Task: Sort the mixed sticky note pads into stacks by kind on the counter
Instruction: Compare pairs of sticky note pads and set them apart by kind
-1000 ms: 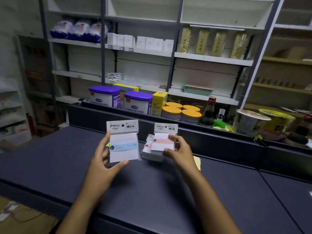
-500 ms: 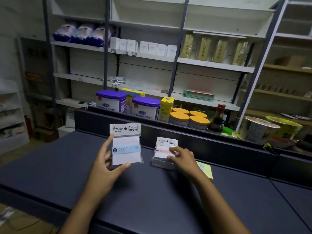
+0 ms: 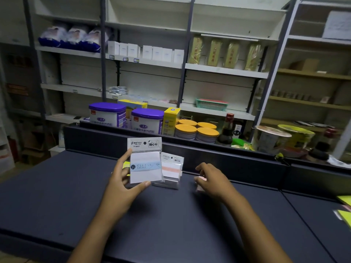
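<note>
My left hand [image 3: 123, 184] grips a wrapped white pad with a blue band [image 3: 145, 166] and holds it upright above the dark counter [image 3: 171, 221]. Just behind and to its right, a stack of wrapped pads with a pink band [image 3: 171, 170] lies on the counter. To the right of that stack, the fingers of my right hand [image 3: 211, 180] curl round a small pale pink pad [image 3: 199, 188], which the hand mostly hides. A yellow pad [image 3: 126, 165] peeks out behind my left fingers.
More yellow and pink pads [image 3: 344, 213] lie at the counter's right edge. A raised dark ledge [image 3: 228, 158] borders the counter's far side. Behind it stand purple-lidded tubs [image 3: 147, 120], orange-lidded jars [image 3: 196, 130], a dark bottle [image 3: 227, 130] and shelves.
My right hand left the pink-band pack on the stack and moved right onto the pale pink pad. My left hand still holds the blue-band pad upright.
</note>
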A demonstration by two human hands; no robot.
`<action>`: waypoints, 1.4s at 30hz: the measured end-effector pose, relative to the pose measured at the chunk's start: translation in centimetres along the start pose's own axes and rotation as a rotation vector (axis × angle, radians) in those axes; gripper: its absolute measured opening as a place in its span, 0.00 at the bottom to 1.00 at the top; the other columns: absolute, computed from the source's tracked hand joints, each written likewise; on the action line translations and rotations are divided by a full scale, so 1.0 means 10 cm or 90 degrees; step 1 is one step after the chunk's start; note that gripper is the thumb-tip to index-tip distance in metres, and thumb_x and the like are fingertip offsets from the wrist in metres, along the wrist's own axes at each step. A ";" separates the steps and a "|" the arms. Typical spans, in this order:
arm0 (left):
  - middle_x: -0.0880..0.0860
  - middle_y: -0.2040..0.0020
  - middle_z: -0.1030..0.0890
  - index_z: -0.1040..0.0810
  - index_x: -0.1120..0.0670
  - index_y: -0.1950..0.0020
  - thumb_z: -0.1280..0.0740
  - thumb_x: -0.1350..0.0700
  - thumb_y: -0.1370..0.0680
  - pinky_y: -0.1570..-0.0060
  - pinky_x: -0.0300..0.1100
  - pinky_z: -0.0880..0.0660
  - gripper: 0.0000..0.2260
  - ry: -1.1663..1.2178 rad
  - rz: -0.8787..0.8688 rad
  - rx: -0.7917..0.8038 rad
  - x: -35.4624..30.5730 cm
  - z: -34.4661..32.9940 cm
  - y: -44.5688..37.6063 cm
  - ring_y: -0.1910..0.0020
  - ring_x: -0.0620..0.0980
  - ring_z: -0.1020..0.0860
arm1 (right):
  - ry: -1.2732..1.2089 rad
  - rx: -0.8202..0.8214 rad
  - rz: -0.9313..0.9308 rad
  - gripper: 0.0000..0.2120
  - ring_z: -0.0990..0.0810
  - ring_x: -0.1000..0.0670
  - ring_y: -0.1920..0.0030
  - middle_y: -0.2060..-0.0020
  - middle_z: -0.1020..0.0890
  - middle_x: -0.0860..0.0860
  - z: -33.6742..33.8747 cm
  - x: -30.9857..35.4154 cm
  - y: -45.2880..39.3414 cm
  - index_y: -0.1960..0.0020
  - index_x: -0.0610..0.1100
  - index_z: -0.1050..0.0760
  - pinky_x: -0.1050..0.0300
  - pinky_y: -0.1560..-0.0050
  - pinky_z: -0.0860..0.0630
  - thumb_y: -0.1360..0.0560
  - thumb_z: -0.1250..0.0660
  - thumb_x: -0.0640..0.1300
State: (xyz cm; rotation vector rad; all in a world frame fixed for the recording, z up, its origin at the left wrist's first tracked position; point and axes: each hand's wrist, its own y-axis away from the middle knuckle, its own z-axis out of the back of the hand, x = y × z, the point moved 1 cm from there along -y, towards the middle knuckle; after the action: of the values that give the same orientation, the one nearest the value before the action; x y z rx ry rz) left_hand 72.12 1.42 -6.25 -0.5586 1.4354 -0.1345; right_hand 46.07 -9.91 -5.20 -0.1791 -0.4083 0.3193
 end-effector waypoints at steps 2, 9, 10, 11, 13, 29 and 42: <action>0.41 0.44 0.17 0.36 0.39 0.27 0.23 0.67 0.31 0.48 0.30 0.23 0.41 -0.005 -0.007 0.018 -0.05 -0.21 -0.02 0.44 0.40 0.19 | 0.075 0.001 -0.007 0.19 0.25 0.50 0.39 0.39 0.26 0.52 0.14 -0.20 0.09 0.33 0.49 0.30 0.52 0.41 0.26 0.21 0.36 0.55; 0.46 0.41 0.20 0.36 0.37 0.29 0.21 0.64 0.33 0.52 0.30 0.23 0.41 -0.025 0.017 0.097 -0.12 -1.11 -0.04 0.43 0.45 0.20 | 0.200 0.016 -0.057 0.23 0.27 0.48 0.36 0.36 0.27 0.50 0.59 -0.93 0.37 0.30 0.49 0.33 0.51 0.38 0.27 0.20 0.40 0.60; 0.47 0.41 0.20 0.36 0.37 0.29 0.21 0.64 0.33 0.52 0.31 0.23 0.41 -0.028 0.024 0.113 -0.13 -1.25 -0.05 0.44 0.45 0.20 | 0.202 0.014 -0.063 0.23 0.27 0.48 0.36 0.36 0.26 0.50 0.65 -1.02 0.40 0.30 0.49 0.33 0.51 0.39 0.27 0.20 0.41 0.60; 0.47 0.41 0.21 0.36 0.37 0.29 0.21 0.64 0.33 0.51 0.32 0.23 0.42 -0.037 0.028 0.131 -0.14 -1.39 -0.06 0.44 0.45 0.20 | 0.201 0.010 -0.069 0.23 0.26 0.48 0.36 0.36 0.26 0.50 0.70 -1.12 0.44 0.30 0.49 0.33 0.51 0.39 0.27 0.20 0.42 0.60; 0.47 0.43 0.21 0.36 0.40 0.28 0.21 0.65 0.33 0.53 0.32 0.22 0.41 -0.063 0.038 0.161 -0.14 -1.68 -0.08 0.45 0.46 0.20 | 0.200 0.001 -0.080 0.22 0.26 0.48 0.37 0.37 0.26 0.50 0.80 -1.29 0.49 0.31 0.49 0.32 0.51 0.40 0.27 0.20 0.42 0.60; 0.49 0.34 0.24 0.41 0.47 0.26 0.22 0.54 0.33 0.36 0.45 0.28 0.41 -0.313 0.129 0.301 0.20 -3.03 -0.09 0.37 0.50 0.25 | 0.126 -0.030 -0.094 0.17 0.24 0.49 0.41 0.41 0.25 0.52 1.03 -2.07 0.65 0.36 0.49 0.29 0.49 0.41 0.26 0.20 0.40 0.58; 0.55 0.34 0.34 0.41 0.49 0.22 0.30 0.44 0.25 0.34 0.43 0.38 0.36 -0.459 0.103 0.361 0.22 -3.12 -0.06 0.30 0.53 0.39 | 0.082 -0.037 -0.095 0.17 0.24 0.51 0.43 0.43 0.24 0.53 1.00 -2.16 0.60 0.37 0.50 0.28 0.49 0.41 0.25 0.20 0.39 0.58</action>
State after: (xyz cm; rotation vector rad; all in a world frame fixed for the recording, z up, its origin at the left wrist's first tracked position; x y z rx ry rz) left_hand 42.63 -8.82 -9.01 -0.0006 0.6801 -0.1801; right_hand 21.54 -10.57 -5.41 -0.2238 -0.3023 0.1485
